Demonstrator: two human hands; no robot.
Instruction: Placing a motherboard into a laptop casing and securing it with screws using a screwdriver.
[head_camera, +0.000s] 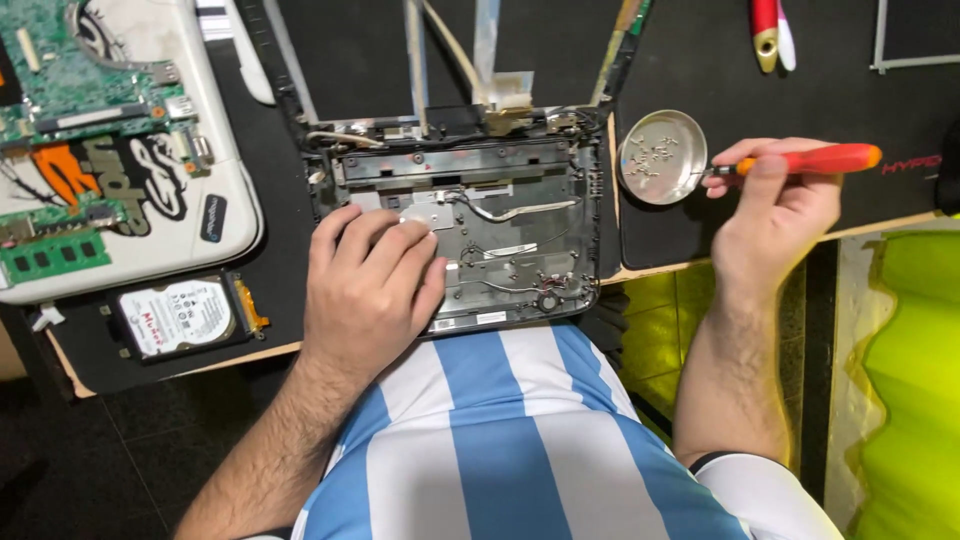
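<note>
From the head camera, the left hand (372, 290) lies palm down on the opened laptop base (520, 200), forearm rising from about 7 o'clock, wrist near the lower edge of the chassis and fingers spread loosely toward 1 o'clock; the fingertips rest on a pale metal plate (418, 215) inside the shell, so this grip is flat and open, pressing rather than clasping anything. The right hand (775, 205) comes up from 6 o'clock at the right side of the frame, forearm nearly vertical, wrist bent so the knuckles face the camera; its grip is closed around the red and orange handle of a screwdriver (805, 160), thumb and forefinger pinching near the shaft end. The screwdriver's long axis runs almost level, handle butt toward 3 o'clock and tip toward 9 o'clock, where the shaft reaches the rim of a small round metal dish (662, 157) holding what seem to be tiny screws, though they are too small to be sure. The dish sits on a black mat (850, 100) at 3 o'clock of the laptop base, just beside its right edge. At 9 o'clock of the left hand, on the surface, lie a hard drive (180, 315) and a green circuit board (60, 120) on a white laptop shell.
</note>
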